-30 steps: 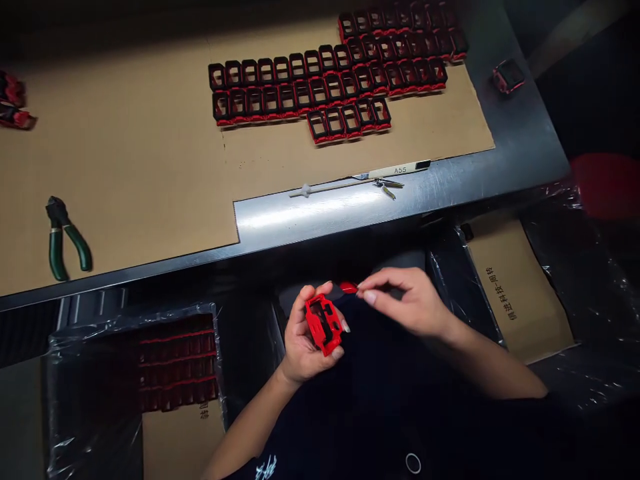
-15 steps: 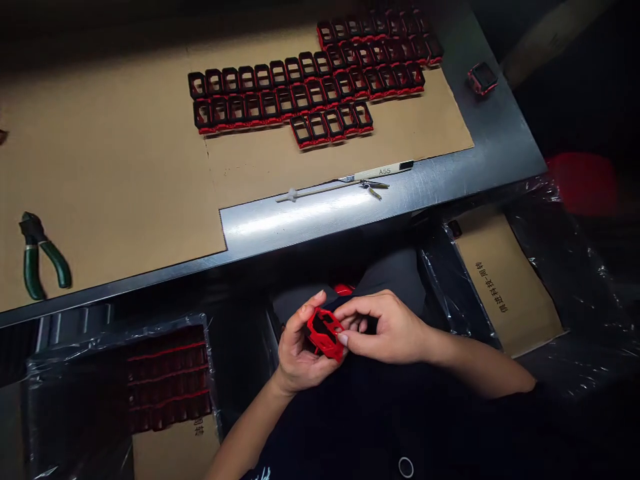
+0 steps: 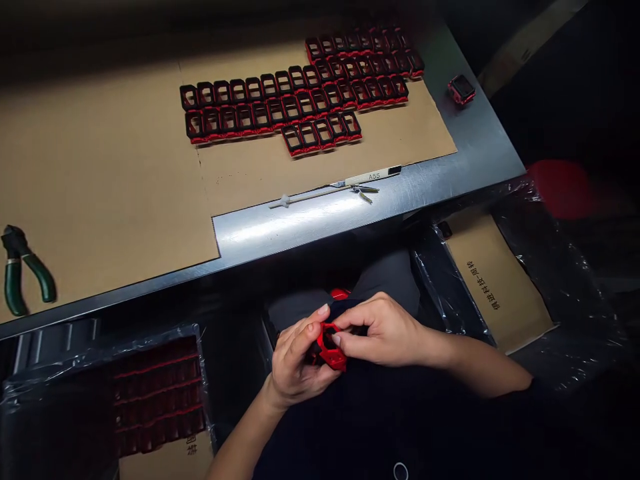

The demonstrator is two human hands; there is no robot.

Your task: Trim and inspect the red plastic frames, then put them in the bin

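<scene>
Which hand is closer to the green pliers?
Left. The left hand is to the right of the green pliers, and the right hand is even farther right.

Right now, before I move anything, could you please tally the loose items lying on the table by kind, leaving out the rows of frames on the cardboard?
Green-handled pliers: 1
White tool marked A55: 1
Thin rod with a white knob: 1
Small metal clip: 1
Red-and-black frame: 1
Total: 5
</scene>
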